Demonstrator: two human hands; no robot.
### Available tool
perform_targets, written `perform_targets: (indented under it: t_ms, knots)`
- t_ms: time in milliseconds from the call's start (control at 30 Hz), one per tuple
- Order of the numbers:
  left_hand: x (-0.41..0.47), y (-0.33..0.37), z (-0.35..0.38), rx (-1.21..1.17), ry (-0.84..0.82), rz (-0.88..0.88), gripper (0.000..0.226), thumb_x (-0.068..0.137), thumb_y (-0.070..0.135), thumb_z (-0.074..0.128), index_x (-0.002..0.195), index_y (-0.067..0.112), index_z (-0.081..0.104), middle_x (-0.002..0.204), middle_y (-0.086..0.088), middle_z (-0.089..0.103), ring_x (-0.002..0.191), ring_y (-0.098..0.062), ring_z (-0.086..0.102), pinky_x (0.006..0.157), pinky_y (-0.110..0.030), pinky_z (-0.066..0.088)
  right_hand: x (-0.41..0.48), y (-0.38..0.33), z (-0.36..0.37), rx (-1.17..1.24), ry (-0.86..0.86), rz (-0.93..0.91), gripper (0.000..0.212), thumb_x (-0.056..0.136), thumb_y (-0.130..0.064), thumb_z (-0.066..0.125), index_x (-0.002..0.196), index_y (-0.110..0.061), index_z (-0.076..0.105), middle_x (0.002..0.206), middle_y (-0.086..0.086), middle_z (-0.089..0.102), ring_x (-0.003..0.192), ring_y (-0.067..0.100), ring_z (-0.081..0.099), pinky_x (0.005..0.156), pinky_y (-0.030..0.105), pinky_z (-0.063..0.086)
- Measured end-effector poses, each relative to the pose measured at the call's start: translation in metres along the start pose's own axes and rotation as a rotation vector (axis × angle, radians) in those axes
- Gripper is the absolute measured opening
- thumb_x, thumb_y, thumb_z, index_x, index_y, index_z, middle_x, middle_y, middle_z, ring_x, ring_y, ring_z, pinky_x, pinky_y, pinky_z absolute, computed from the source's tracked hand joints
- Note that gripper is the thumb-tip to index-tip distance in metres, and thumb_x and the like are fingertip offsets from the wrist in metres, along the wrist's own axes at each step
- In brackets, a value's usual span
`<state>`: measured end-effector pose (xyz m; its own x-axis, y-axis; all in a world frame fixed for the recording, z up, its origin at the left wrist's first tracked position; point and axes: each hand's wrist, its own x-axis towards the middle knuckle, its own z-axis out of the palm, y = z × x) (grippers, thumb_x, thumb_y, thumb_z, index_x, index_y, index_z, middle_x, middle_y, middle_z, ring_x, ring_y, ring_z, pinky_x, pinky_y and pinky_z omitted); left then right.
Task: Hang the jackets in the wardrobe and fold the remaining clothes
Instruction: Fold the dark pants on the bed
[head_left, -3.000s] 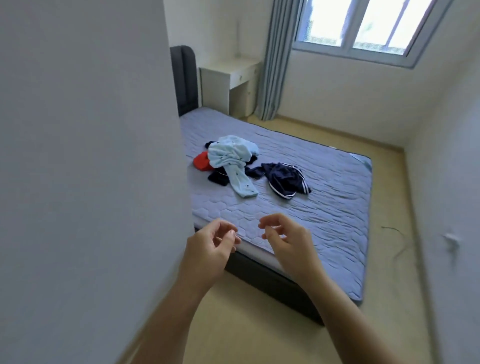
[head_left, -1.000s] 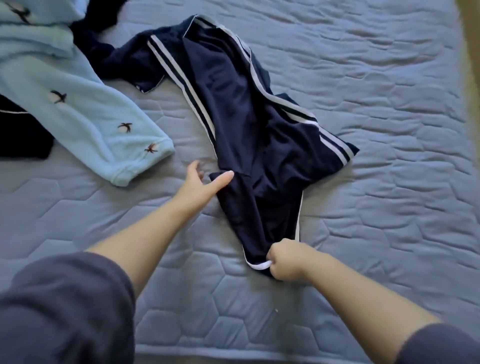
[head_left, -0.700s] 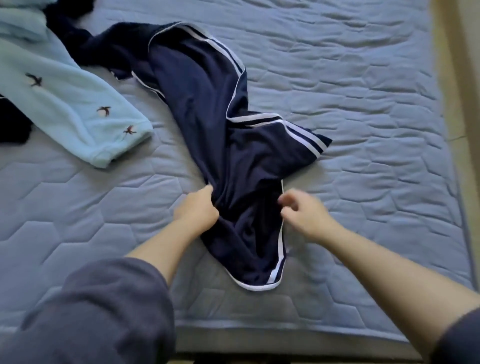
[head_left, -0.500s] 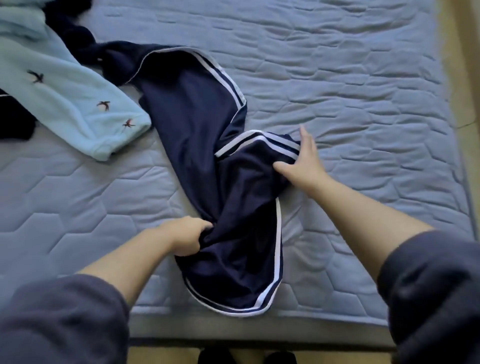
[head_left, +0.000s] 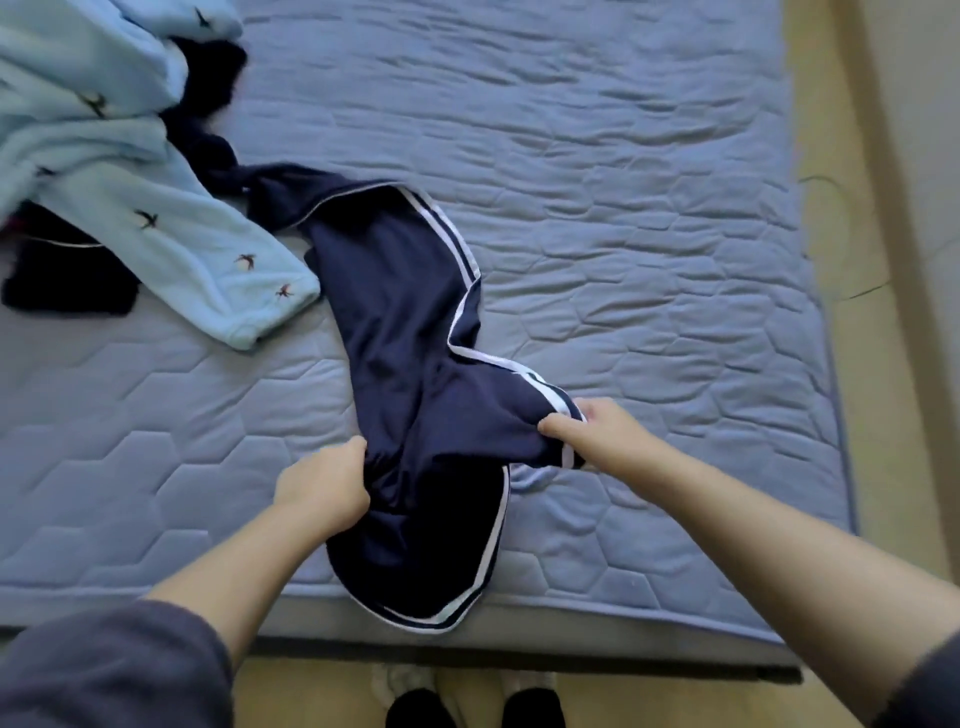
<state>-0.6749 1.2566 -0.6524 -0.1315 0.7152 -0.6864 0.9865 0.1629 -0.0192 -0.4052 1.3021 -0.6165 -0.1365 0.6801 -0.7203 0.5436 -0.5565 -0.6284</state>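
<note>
Bed: grey-blue quilted mattress (head_left: 623, 208); light wooden floor (head_left: 852, 364) beside.
Clothing: navy garment with white stripes (head_left: 395, 312), crumpled.
Hands: your left hand (head_left: 322, 488) and right hand (head_left: 597, 436) both grip it.

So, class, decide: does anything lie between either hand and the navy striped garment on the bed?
Nothing visible does. The left hand and right hand both grip the navy striped garment; the light blue garment lies off to its left.

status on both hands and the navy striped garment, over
Left hand grips navy striped garment at its left edge. Right hand pinches its striped edge. Garment bunched on bed. Light blue garment close by, clear of both hands.
</note>
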Motion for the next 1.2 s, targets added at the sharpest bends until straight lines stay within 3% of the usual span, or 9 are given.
perform_targets:
  t_ms: [100, 167, 267, 367, 500, 633, 767, 933, 1200]
  knots:
    - [-0.039, 0.000, -0.055, -0.165, 0.005, 0.030, 0.020, 0.081, 0.009, 0.043, 0.097, 0.019, 0.039, 0.116, -0.011, 0.056, 0.105, -0.031, 0.056, 0.081, -0.038, 0.048, -0.051, -0.058, -0.020, 0.286, -0.010, -0.032, 0.017, 0.092, -0.019, 0.054, 0.082, -0.010, 0.065, 0.076, 0.006, 0.063, 0.072, 0.019, 0.058, 0.072, 0.033, 0.045]
    - [-0.078, 0.005, -0.104, -0.314, 0.057, 0.096, 0.033, 0.079, 0.014, 0.049, 0.110, 0.022, 0.043, 0.123, -0.008, 0.052, 0.111, -0.028, 0.054, 0.090, -0.040, 0.047, -0.096, -0.102, -0.032, 0.407, 0.019, -0.049, 0.017, 0.095, -0.021, 0.053, 0.086, -0.013, 0.065, 0.077, 0.006, 0.068, 0.071, 0.018, 0.064, 0.070, 0.031, 0.048]
    - [-0.165, 0.018, -0.176, -0.514, 0.142, 0.306, 0.057, 0.072, 0.028, 0.061, 0.127, 0.025, 0.045, 0.124, 0.001, 0.052, 0.115, -0.018, 0.053, 0.096, -0.033, 0.044, -0.178, -0.164, -0.048, 0.510, 0.051, -0.108, 0.013, 0.096, -0.020, 0.053, 0.091, -0.015, 0.064, 0.075, 0.000, 0.071, 0.066, 0.013, 0.067, 0.060, 0.025, 0.051]
    - [-0.260, 0.030, -0.240, -0.630, 0.159, 0.538, 0.066, 0.061, 0.051, 0.063, 0.122, 0.029, 0.049, 0.119, 0.011, 0.056, 0.110, -0.003, 0.055, 0.096, -0.028, 0.045, -0.264, -0.224, -0.061, 0.592, 0.061, -0.204, 0.014, 0.097, -0.019, 0.053, 0.102, -0.013, 0.065, 0.091, 0.008, 0.071, 0.082, 0.022, 0.067, 0.073, 0.033, 0.053]
    - [-0.357, 0.038, -0.303, -0.773, 0.299, 0.685, 0.054, 0.067, 0.038, 0.080, 0.111, 0.038, 0.047, 0.110, 0.019, 0.059, 0.101, 0.011, 0.055, 0.085, -0.016, 0.045, -0.363, -0.297, -0.075, 0.671, 0.158, -0.316, 0.024, 0.098, -0.025, 0.053, 0.087, -0.004, 0.057, 0.061, 0.009, 0.061, 0.064, 0.024, 0.059, 0.063, 0.033, 0.050]
    - [-0.409, 0.052, -0.350, -0.883, 0.539, 0.587, 0.041, 0.074, 0.040, 0.074, 0.105, 0.031, 0.048, 0.099, 0.012, 0.061, 0.097, -0.010, 0.061, 0.081, -0.029, 0.048, -0.430, -0.350, -0.089, 0.757, 0.177, -0.471, 0.028, 0.099, -0.023, 0.049, 0.081, -0.001, 0.054, 0.050, 0.010, 0.059, 0.063, 0.025, 0.057, 0.068, 0.038, 0.054]
    - [-0.440, 0.058, -0.393, -0.858, 0.773, 0.539, 0.008, 0.086, 0.021, 0.054, 0.092, 0.019, 0.058, 0.085, -0.001, 0.067, 0.085, -0.026, 0.062, 0.071, -0.039, 0.049, -0.468, -0.380, -0.094, 0.796, 0.162, -0.637, 0.036, 0.099, -0.016, 0.049, 0.067, 0.000, 0.052, 0.051, 0.009, 0.061, 0.068, 0.026, 0.057, 0.083, 0.044, 0.053]
    - [-0.468, 0.053, -0.441, -0.721, 0.885, 0.570, 0.017, 0.087, 0.015, 0.045, 0.084, 0.009, 0.061, 0.079, -0.010, 0.067, 0.079, -0.031, 0.061, 0.071, -0.045, 0.051, -0.502, -0.394, -0.115, 0.706, 0.123, -0.748, 0.002, 0.093, -0.011, 0.059, 0.092, -0.010, 0.057, 0.083, 0.004, 0.063, 0.074, 0.014, 0.059, 0.063, 0.024, 0.047]
    - [-0.532, 0.034, -0.528, -0.489, 1.406, 0.566, 0.027, 0.086, 0.001, 0.046, 0.107, 0.010, 0.061, 0.096, -0.011, 0.067, 0.088, -0.029, 0.061, 0.074, -0.033, 0.046, -0.535, -0.416, -0.140, 0.306, 0.242, -0.749, 0.012, 0.088, -0.024, 0.066, 0.096, -0.020, 0.057, 0.094, 0.001, 0.061, 0.081, 0.011, 0.057, 0.067, 0.024, 0.044]
